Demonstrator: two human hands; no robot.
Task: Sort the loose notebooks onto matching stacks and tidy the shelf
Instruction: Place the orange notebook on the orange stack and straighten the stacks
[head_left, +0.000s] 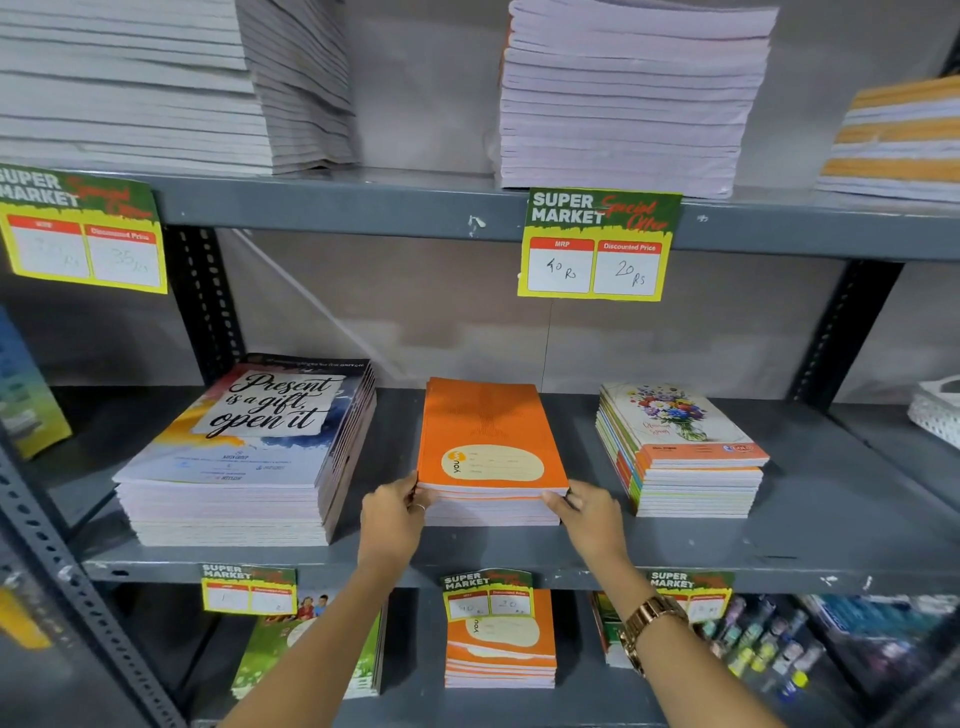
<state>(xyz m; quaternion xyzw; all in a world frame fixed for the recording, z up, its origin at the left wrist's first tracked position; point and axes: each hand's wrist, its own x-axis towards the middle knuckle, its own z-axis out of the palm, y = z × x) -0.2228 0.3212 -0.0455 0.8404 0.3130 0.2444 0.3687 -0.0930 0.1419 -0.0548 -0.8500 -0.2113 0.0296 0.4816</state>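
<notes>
A stack of orange notebooks (488, 441) sits in the middle of the grey middle shelf (727, 551). My left hand (392, 514) grips its front left corner, fingers pinched on the top books. My right hand (587, 512) holds the front right corner the same way. To the left lies a taller stack of "Present is a gift, open it" notebooks (249, 441). A stack with flower covers (675, 447) stands to the right.
Tall pale stacks (628, 98) fill the upper shelf, with yellow price tags (597, 244) hanging from its edge. The lower shelf holds green books (311, 654), more orange notebooks (498, 649) and pens (769, 649). A white basket (935, 410) is at the far right.
</notes>
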